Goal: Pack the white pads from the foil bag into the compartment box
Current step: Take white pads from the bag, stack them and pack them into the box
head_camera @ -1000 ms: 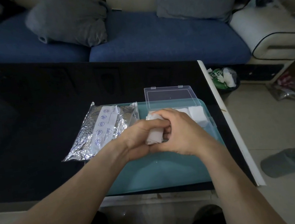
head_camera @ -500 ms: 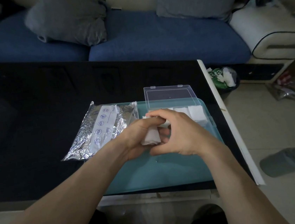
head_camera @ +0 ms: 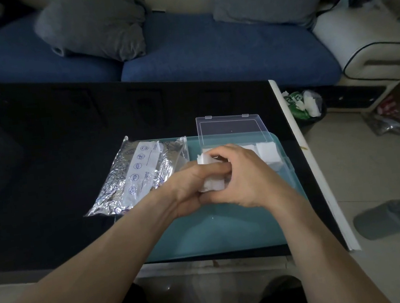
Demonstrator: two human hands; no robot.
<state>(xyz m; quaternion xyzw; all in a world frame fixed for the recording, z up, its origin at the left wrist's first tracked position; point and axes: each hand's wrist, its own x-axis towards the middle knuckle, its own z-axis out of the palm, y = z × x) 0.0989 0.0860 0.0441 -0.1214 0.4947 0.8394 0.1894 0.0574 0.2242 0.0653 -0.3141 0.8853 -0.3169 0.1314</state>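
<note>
Crinkled silver foil bag [head_camera: 139, 175] lies left of centre, half on the teal tray [head_camera: 218, 231], its white label strip showing "Date:" beside round icons I can't read. At centre my left hand [head_camera: 190, 189] curls round a stack of white pads [head_camera: 212, 180] while my right hand [head_camera: 247, 174] pinches the top of the stack with bent fingers. To the right, the clear compartment box [head_camera: 234, 132] stands open with pads already in it, so I judge packing partly done, this stack left.
</note>
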